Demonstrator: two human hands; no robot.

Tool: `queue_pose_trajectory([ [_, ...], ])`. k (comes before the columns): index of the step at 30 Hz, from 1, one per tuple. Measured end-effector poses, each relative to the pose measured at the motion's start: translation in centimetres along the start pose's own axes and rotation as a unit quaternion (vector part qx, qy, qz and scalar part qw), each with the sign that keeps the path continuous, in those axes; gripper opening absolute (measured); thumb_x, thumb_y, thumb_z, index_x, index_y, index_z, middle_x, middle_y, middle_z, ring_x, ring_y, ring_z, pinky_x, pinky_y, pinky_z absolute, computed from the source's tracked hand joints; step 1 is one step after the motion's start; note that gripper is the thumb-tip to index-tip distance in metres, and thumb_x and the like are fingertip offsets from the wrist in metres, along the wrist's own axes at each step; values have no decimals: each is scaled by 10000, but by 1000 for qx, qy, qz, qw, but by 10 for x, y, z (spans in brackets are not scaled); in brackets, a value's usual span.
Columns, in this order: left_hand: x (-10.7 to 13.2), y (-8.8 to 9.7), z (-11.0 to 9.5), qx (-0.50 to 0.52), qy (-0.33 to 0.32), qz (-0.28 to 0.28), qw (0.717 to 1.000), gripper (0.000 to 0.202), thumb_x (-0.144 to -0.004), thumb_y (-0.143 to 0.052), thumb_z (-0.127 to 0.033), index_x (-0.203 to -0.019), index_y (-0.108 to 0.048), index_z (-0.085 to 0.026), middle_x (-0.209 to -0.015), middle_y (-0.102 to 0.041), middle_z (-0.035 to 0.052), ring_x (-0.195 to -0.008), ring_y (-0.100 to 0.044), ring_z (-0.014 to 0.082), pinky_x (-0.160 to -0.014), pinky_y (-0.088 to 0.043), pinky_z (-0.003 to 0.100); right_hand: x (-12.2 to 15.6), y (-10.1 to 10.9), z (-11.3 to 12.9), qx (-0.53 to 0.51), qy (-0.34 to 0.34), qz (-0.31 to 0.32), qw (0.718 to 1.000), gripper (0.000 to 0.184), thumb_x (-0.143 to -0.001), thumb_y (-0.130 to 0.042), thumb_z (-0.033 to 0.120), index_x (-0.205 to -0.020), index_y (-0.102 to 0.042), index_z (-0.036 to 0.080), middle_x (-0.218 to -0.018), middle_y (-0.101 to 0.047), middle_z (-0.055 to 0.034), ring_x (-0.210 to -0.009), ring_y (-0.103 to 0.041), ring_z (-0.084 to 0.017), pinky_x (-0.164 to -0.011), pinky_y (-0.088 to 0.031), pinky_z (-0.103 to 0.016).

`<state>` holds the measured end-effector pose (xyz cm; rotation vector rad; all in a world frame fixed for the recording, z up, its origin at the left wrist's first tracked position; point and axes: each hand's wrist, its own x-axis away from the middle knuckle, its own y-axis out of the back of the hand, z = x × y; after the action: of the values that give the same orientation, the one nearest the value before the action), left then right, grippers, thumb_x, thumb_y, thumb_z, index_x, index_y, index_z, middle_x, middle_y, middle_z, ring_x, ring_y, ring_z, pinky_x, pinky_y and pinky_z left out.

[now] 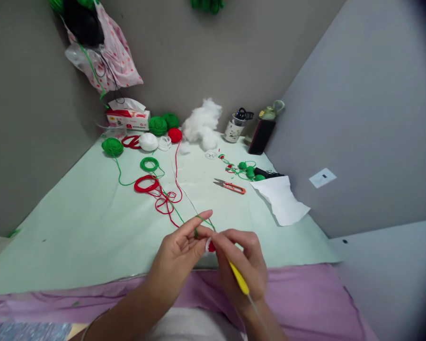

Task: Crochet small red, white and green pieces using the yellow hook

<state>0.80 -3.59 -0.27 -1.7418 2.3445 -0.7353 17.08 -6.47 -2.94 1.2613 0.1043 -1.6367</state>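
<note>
Between the thumb and fingers of my left hand (180,253) is pinched a small red and white crochet piece (210,245). Green yarn (203,219) loops over its raised index finger and around another finger. My right hand (243,260) is closed around a crochet hook with a yellow handle (239,278), its tip meeting the work beside the left fingertips. My fingers partly hide the piece and the hook's end. Red yarn (173,219) and a thin white strand run from the table toward the left hand.
Yarn balls, among them a green ball (112,147) and a white ball (148,141), lie at back left near a tissue box (128,118). Stuffing (203,124) sits at the back. Orange thread snips (229,186), white paper (280,200) and a phone (262,137) are to the right.
</note>
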Motion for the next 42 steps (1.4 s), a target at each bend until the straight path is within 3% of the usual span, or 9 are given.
queue_pose_trajectory([
  [6, 3, 1, -3, 72, 57, 51, 994, 502, -848, -898, -338, -1326, -763, -267, -952, -777, 3, -919, -724, 169, -908, -549, 288, 7, 2, 1, 49, 52, -21, 997, 685, -936, -702, 66, -1512, -597, 421, -1010, -763, -50, -893, -738, -238, -708, -619, -362],
  [13, -4, 2, -7, 158, 118, 33, 980, 530, -775, -955, -282, -1279, -797, -236, -878, -736, 8, -807, -657, 110, -815, -506, 218, -7, -10, 9, -254, -172, -79, 949, 268, -982, -694, 141, -1102, -818, 346, -917, -766, -35, -836, -718, -202, -710, -589, -353],
  [23, -6, 8, -9, 94, 70, 9, 993, 328, -802, -909, -278, -1123, -860, -237, -858, -673, 1, -788, -584, 114, -782, -463, 228, -20, 1, 6, -412, -342, -97, 839, 88, -936, -767, 314, -883, -815, 263, -747, -690, -5, -628, -617, -143, -595, -504, -288],
  [26, -7, 4, 0, 57, 26, -10, 998, 364, -800, -921, -291, -1155, -849, -258, -859, -693, -6, -812, -607, 129, -810, -479, 252, -17, 0, 7, -345, -303, -67, 886, 128, -985, -697, 266, -951, -819, 285, -791, -701, -14, -692, -647, -160, -635, -527, -302],
  [29, -7, 0, 9, 73, 16, -17, 997, 477, -807, -923, -287, -1269, -802, -279, -847, -710, -19, -835, -633, 138, -852, -499, 265, -6, -3, 6, -141, -141, -17, 980, 340, -978, -669, 126, -1215, -800, 331, -1017, -755, -58, -919, -707, -210, -759, -579, -342],
  [31, -7, -1, 10, 114, 57, -2, 992, 490, -814, -918, -305, -1285, -794, -252, -855, -722, -5, -838, -639, 138, -860, -507, 264, 0, -5, 4, -58, -43, -3, 997, 506, -952, -676, 72, -1377, -726, 343, -1135, -751, -83, -1000, -712, -231, -797, -596, -361],
  [33, -8, 0, 7, 155, 105, 8, 982, 427, -814, -915, -307, -1220, -823, -214, -860, -722, 10, -807, -628, 121, -834, -509, 243, 0, -4, 2, -69, -45, -22, 996, 494, -959, -657, 62, -1361, -733, 339, -1111, -750, -79, -986, -709, -226, -795, -594, -363],
  [37, -11, 4, 0, 156, 103, -25, 982, 289, -768, -942, -269, -1038, -870, -194, -804, -694, 2, -721, -577, 84, -726, -478, 188, -10, -1, 2, -260, -236, -92, 932, 228, -1020, -625, 168, -1034, -818, 290, -849, -712, -28, -787, -666, -182, -706, -538, -332],
  [42, -8, 1, 4, 88, 55, 12, 995, 385, -785, -933, -267, -1160, -847, -268, -864, -683, 2, -851, -620, 139, -832, -507, 256, -17, -5, 1, -380, -284, -44, 879, 129, -989, -714, 284, -968, -841, 292, -922, -753, -41, -849, -674, -194, -751, -530, -339],
])
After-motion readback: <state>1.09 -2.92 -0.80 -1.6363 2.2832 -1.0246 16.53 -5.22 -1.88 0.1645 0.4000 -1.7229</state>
